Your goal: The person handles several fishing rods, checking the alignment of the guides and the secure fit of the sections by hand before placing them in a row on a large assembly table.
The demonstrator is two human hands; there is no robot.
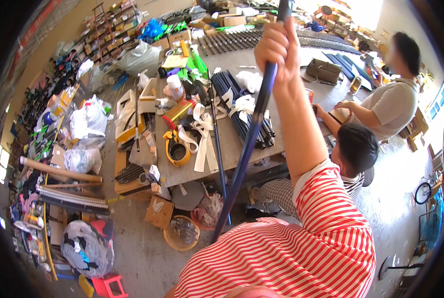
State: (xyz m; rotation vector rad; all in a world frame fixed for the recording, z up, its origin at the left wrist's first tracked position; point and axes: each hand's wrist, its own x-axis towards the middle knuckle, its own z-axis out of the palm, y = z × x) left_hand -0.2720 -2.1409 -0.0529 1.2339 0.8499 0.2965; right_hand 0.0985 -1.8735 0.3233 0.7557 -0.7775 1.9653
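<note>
1. The desk (222,62) was the largest thing, crowded with dark rods, strips and packages; a standing person (393,107) and a seated person (356,149) were at its right side, the seated one partly covered by the wearer's striped sleeve (331,198).
2. A long dark pole (256,116) slanted across the view in front of the desk. Its upper end was cut off at the top edge, and its lower end met the outline of the striped shirt, so where it finished could not be told.
3. The right grip (279,52), raised high, was closed around the pole's upper part, with the fingers wrapped over it. The left grip was out of view, so its state could not be told.
4. A clear plastic sack (87,248) on the floor bulged with dark, white and blue pieces.
5. Under the desk's front edge, a yellow basket (195,237) held crumpled clear plastic; a reddish basket beside it, also with plastic inside, was partly hidden behind the pole.
6. A pale tray (145,99) stood at the desk's left end, its contents hard to make out.
7. Smallest, a white-capped can (174,87) stood near that tray.
</note>
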